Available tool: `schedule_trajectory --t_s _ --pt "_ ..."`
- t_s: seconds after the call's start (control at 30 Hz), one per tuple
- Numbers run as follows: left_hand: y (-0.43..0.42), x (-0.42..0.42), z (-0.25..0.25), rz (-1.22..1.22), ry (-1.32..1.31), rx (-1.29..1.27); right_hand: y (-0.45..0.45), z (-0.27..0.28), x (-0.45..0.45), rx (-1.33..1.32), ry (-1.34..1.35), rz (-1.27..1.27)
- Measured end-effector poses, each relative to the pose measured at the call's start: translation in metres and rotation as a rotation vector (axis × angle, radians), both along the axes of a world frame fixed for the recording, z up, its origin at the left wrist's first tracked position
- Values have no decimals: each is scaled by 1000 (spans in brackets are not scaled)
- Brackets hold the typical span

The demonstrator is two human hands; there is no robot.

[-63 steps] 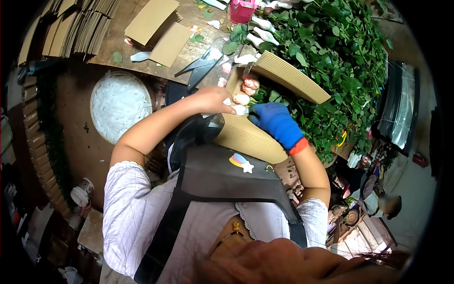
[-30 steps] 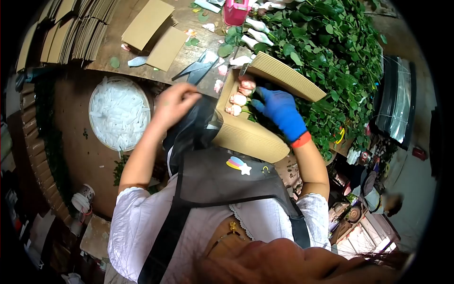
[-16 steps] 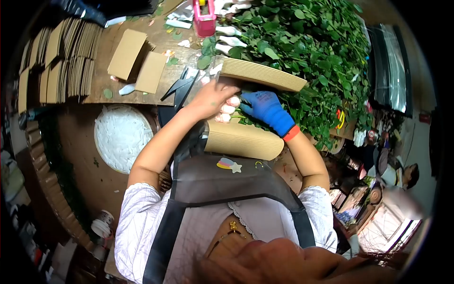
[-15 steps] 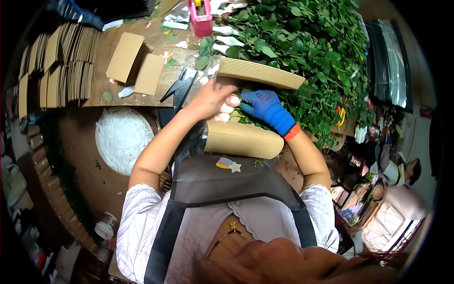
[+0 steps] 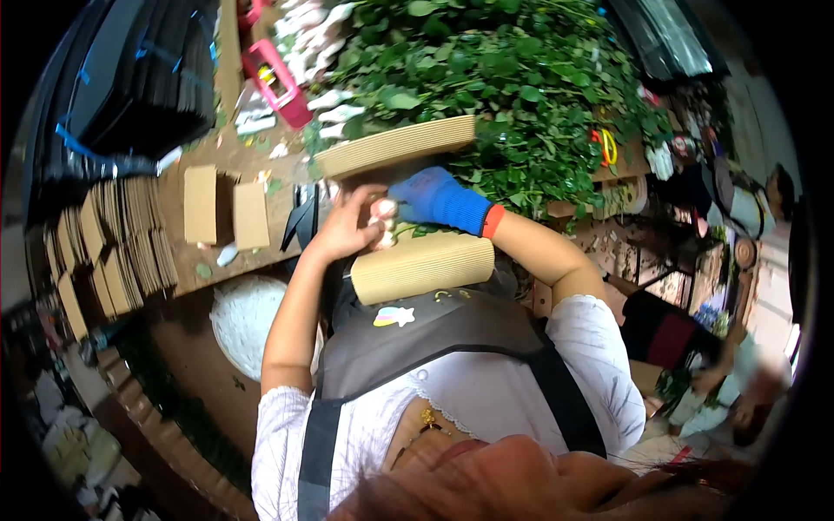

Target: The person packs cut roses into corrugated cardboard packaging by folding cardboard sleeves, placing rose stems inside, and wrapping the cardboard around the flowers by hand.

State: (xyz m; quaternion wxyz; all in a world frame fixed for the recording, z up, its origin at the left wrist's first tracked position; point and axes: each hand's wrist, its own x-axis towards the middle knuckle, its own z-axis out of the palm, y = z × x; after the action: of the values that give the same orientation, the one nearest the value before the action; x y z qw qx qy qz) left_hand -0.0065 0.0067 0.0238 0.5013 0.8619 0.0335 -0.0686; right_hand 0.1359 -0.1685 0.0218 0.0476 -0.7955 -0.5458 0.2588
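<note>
Pink rose heads (image 5: 383, 208) lie between two corrugated cardboard flaps, one above (image 5: 400, 146) and one below near the apron (image 5: 423, 267). My left hand (image 5: 347, 223), bare, has its thumb and fingers around the rose heads from the left. Just right of them is my right hand (image 5: 437, 200) in a blue glove with an orange cuff. Its fingers are bent together beside the blooms, and what they hold is hidden. Green stems and leaves run right from the blooms between the flaps.
Leafy stems (image 5: 521, 95) are heaped behind. Scissors (image 5: 301, 217), a pink tape dispenser (image 5: 280, 84), white-netted buds (image 5: 334, 114) and cardboard pieces (image 5: 252, 217) lie on the table (image 5: 217, 269). A white-filled tub (image 5: 252, 326) stands below. A person (image 5: 738, 382) is at right.
The view has swung, so table items appear lower and further left, with more of the person at right showing. My left hand's thumb and fingers show more clearly around the roses. My gloved hand stays beside them.
</note>
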Motion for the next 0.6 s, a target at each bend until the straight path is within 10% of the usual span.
schedule_trajectory --t_s 0.17,0.3,0.4,0.6 --pt "-24 -8 -20 142 -58 100 -38 -3 5 471 89 -228" --pt "-25 -10 -28 130 -88 37 -54 63 -1 328 468 -529" --pt "-24 -7 -23 139 -54 44 -88 77 -8 755 936 -745" --pt "-23 -6 -22 142 -30 39 -267 161 36 1297 -249 -1050"
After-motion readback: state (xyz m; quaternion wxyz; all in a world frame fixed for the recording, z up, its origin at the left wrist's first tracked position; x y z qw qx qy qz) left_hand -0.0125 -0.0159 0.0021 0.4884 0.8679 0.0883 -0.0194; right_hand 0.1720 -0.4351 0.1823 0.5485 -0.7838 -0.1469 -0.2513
